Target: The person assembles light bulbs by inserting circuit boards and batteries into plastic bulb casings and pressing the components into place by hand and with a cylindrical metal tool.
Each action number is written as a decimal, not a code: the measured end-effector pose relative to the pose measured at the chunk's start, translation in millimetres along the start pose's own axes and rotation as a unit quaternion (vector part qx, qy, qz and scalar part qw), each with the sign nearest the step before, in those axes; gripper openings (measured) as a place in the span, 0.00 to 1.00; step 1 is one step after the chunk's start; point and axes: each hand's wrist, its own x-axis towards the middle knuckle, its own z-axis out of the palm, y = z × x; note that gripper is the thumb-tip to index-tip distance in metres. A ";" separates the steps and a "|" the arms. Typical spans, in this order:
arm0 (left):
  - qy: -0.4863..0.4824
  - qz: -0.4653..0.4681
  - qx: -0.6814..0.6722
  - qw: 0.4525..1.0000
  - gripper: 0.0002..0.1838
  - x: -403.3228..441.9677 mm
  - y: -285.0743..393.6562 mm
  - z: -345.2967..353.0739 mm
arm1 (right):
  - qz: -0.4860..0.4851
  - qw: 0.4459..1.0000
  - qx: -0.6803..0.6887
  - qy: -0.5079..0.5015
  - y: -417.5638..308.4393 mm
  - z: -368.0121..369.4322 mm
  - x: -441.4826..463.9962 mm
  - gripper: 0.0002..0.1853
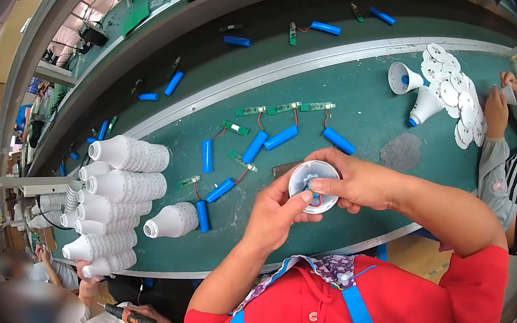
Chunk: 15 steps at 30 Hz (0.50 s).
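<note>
Between my two hands is a white cone-shaped lamp housing [300,176], its wide mouth facing up. My left hand [271,215] grips its left and lower side, thumb pressed inside. My right hand [358,181] wraps the other side, with its thumb also reaching in. Something blue with thin wires shows under the thumbs; the rest is hidden. On the bench just beyond lie several blue battery cells [282,137] wired to small green circuit boards [281,108]. A flat dark piece [284,168] lies partly behind my left hand.
Stacked white housings [126,186] stand at left, with another stack [174,221] nearer. White discs [453,90], two housings [426,107] and a grey patch [401,151] lie at right. A conveyor [261,26] carries cells behind. Co-workers' hands [497,109] are at right; another person holds a screwdriver [131,317].
</note>
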 end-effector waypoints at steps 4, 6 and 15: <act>0.016 0.015 -0.006 1.000 0.23 -0.8 0.4 7.7 | -0.014 1.000 0.000 0.023 -2.8 4.6 -3.8 0.26; 0.026 0.010 -0.006 1.000 0.22 -1.8 1.5 9.7 | -0.024 0.999 -0.002 0.029 -2.9 6.8 -3.0 0.24; 0.029 -0.001 -0.002 1.000 0.24 0.1 -1.6 8.8 | 0.019 0.999 -0.034 0.032 -6.9 0.6 1.2 0.25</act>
